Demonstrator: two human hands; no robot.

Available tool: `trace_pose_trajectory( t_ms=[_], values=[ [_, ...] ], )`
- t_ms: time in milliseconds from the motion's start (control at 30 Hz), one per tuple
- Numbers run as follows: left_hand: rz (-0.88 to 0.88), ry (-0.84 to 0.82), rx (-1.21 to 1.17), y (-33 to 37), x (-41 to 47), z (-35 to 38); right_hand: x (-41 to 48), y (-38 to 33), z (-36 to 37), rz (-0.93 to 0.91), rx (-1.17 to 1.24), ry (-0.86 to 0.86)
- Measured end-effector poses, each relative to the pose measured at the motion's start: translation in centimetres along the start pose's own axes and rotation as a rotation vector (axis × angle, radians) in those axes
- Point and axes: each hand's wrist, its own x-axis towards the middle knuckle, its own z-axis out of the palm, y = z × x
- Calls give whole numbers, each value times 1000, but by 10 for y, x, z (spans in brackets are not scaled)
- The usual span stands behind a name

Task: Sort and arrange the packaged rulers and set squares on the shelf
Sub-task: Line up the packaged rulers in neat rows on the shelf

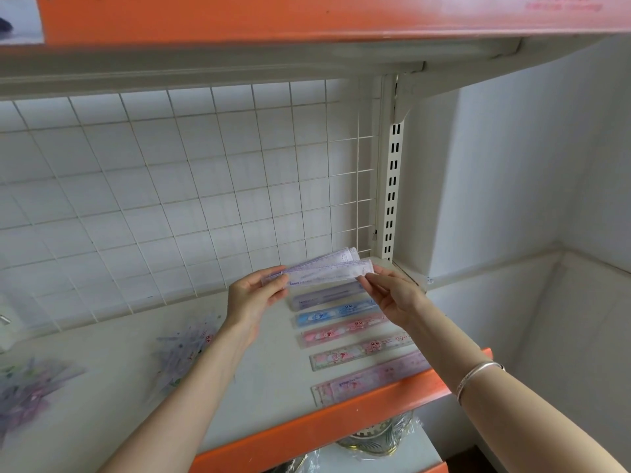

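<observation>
Above the shelf I hold a small fan of pale purple packaged rulers [327, 269]. My left hand [252, 295] grips their left end and my right hand [392, 295] pinches their right end. Below them, on the white shelf [266, 377], several packaged rulers lie in a row: a purple one [327, 297], a blue one [336, 314], a pink one [341, 331] and longer pink ones [362, 351] toward the front edge. A loose heap of packaged set squares [186, 349] lies left of centre, and a second heap [27, 390] lies at far left.
A white wire grid [170, 186] forms the back wall, with a slotted upright [392, 192] at its right. An orange-edged shelf [273, 18] hangs overhead. The shelf's orange front lip [341, 425] runs below my arms; wrapped metal items [375, 435] sit underneath.
</observation>
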Motion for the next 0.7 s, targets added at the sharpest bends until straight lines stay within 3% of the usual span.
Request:
trace_pose_trajectory(
  t_ms=[133,233,300,533,700],
  values=[
    [1,-7,-7,0,-1,-1,-2,2,1,-130,-177,6],
    [5,2,-3,1,-1,-1,-6,-2,6,-318,-719,4],
    [5,11,2,1,0,-1,-7,-4,11,-376,-955,13],
    [-22,20,-47,1,0,0,-5,0,13,-679,-1418,12],
    [-66,30,-110,2,0,-2,0,4,7,-792,-1558,-71]
  ],
)
